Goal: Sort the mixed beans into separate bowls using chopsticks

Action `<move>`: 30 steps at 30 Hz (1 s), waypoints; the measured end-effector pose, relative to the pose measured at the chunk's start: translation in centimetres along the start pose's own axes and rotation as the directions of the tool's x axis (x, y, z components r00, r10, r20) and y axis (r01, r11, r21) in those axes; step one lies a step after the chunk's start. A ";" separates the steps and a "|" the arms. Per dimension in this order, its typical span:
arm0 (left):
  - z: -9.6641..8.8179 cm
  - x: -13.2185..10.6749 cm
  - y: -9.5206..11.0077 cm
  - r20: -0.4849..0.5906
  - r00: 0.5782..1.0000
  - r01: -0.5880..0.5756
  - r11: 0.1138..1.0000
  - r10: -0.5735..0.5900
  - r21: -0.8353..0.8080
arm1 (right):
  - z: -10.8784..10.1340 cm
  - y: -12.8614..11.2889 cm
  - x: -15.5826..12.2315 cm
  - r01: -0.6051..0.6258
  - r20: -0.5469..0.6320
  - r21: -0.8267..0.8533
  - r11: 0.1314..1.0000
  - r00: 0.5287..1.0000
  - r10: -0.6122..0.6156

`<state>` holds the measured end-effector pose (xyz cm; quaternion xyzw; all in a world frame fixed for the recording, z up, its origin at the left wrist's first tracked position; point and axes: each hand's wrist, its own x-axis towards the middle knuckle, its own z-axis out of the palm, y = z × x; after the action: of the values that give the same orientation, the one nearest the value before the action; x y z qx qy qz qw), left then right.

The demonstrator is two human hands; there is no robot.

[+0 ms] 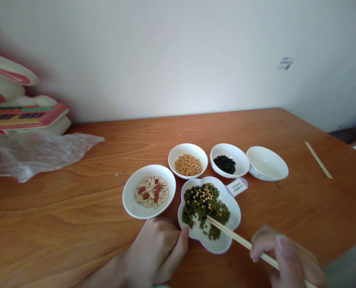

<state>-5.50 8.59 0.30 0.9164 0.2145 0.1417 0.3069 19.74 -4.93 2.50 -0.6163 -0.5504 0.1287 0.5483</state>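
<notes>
A white flower-shaped dish with a lilac rim and a small handle holds green mung beans, black beans and a few yellow soybeans. My left hand rests on the table at its near left, fingers curled and thumb against the rim; the other fingertips are hidden. My right hand is closed around wooden chopsticks, whose tips reach into the beans. Left of the dish is a bowl of peanuts. Behind it are a bowl of soybeans and a bowl of black beans.
An empty-looking white bowl stands to the right of the black beans. Farther right, a thin wooden stick lies on the brown table. Crumpled clear plastic and a pink-and-white toy keyboard occupy the left, near the wall.
</notes>
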 end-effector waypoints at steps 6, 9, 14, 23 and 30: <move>-0.3 0.2 0.2 -0.028 0.999 -0.021 1.000 0.022 0.009 | 2.1 1.3 0.4 0.034 -0.176 0.259 0.965 0.984 0.013; -0.4 0.3 0.3 -0.032 0.999 -0.033 0.999 0.033 0.014 | 2.8 1.8 0.7 0.015 -0.232 0.314 0.949 0.971 0.062; -0.5 0.4 0.5 -0.025 0.999 -0.036 0.999 0.036 0.014 | 2.3 2.4 0.8 -0.084 -0.234 0.302 0.950 0.959 0.160; -0.5 0.3 0.3 -0.032 0.999 -0.039 0.999 0.039 -0.005 | 3.0 2.1 0.9 -0.153 -0.129 0.273 0.950 0.973 0.193; -0.5 0.3 0.3 -0.028 0.999 -0.025 1.000 0.025 -0.015 | 3.3 2.2 0.7 -0.103 -0.151 0.269 0.958 0.978 0.147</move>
<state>-5.35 8.74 0.90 0.9145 0.2060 0.1598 0.3093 18.68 -2.19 -0.22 -0.5816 -0.4400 0.1814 0.6597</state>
